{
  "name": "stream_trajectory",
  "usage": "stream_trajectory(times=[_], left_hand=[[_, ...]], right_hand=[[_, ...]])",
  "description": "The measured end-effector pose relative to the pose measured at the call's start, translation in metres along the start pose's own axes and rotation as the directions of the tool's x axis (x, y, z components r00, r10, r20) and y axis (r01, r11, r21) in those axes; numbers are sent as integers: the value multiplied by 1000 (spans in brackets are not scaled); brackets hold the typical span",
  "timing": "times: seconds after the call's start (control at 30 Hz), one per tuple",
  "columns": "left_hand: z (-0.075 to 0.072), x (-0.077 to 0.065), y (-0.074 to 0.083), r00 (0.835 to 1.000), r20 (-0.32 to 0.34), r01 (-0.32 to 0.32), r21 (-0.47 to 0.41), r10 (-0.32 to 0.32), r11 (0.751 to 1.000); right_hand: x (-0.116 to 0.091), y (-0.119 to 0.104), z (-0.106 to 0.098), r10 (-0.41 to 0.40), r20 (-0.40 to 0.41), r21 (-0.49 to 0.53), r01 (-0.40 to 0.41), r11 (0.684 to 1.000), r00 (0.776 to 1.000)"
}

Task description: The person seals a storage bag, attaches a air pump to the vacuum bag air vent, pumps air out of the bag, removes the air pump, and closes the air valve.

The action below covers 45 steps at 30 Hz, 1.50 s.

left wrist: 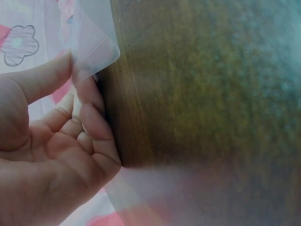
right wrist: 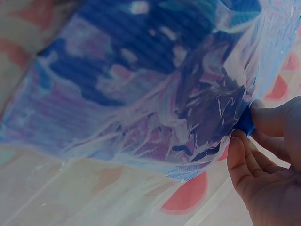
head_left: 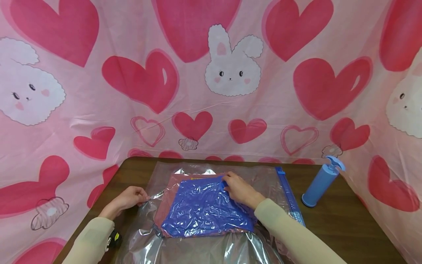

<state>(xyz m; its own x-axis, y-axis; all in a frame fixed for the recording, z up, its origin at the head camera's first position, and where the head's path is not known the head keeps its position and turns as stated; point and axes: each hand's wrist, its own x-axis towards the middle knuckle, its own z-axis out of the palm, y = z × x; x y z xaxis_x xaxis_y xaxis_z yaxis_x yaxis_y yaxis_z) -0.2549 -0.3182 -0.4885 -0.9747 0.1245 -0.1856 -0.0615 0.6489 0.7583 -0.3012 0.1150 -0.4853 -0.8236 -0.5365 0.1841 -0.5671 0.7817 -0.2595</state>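
Observation:
A clear plastic vacuum storage bag lies across the table in the head view. Folded blue cloth shows through it, with pink cloth under and beside it. My left hand pinches the bag's left edge; in the left wrist view thumb and forefinger hold a clear plastic corner. My right hand pinches a round blue valve cap on the bag, over the blue cloth's upper right part. The fingers partly cover the cap.
A blue hand pump stands upright, tilted in view, on the table's right side. The bag's blue zip edge runs down between the bag and the pump. The brown table is enclosed by a pink curtain with hearts and rabbits.

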Motion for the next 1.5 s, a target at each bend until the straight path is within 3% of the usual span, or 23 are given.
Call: stream_trajectory(times=[0.27,0.53,0.9,1.5], left_hand=[[2,-1,1,999,1,-32,-20,32,999],[3,-1,1,1000,-11,-10,-5,10,1000],[0,-2,2,1000,-3,-29,-11,28,1000],[1,1,-1,1000,-8,3,-13,-4,1000]], right_hand=[[-2,1,3,3,-68,25,-2,1000,998],[-2,3,-2,73,-5,57,-73,996,997],[-7,6,-16,-81,58,-51,84,995,995],[-1,3,-5,-32,-11,-79,31,996,999]])
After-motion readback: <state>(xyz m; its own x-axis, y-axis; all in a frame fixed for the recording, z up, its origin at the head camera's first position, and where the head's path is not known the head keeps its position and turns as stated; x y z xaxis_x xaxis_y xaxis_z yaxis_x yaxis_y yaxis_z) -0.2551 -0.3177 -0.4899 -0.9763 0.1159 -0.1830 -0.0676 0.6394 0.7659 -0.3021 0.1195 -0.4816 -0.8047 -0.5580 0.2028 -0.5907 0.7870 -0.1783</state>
